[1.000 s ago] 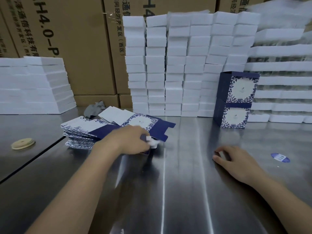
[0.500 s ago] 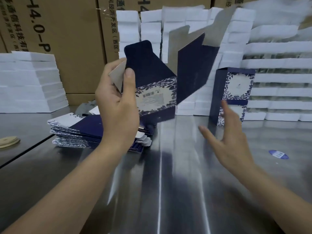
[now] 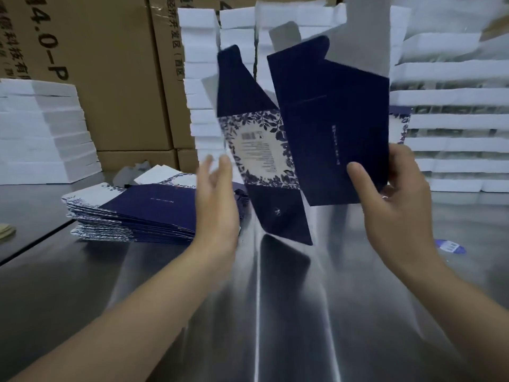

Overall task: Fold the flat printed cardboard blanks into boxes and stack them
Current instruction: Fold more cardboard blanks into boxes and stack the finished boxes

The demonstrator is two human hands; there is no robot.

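Note:
A navy cardboard blank (image 3: 327,128) with a white floral panel and barcode hangs upright above the steel table, partly opened, its flaps spread up and down. My right hand (image 3: 396,199) grips its right navy panel, thumb on the front and fingers behind. My left hand (image 3: 217,199) is just left of the floral panel, fingers straight and blurred, holding nothing; whether it touches the blank is unclear. The pile of flat blanks (image 3: 135,213) lies on the table to the left. A folded box (image 3: 400,128) shows only as a sliver behind the held blank.
Stacks of white foam trays (image 3: 451,97) stand along the back and at the far left (image 3: 41,133), with brown cartons (image 3: 110,73) behind. A blue sticker (image 3: 450,247) lies on the steel table (image 3: 275,312) at right. A tape roll (image 3: 7,232) sits at the left edge.
The blank passed from my left hand to my right hand, which rose from the table and took its right panel. My left hand let go and opened beside it. The blank opened wider.

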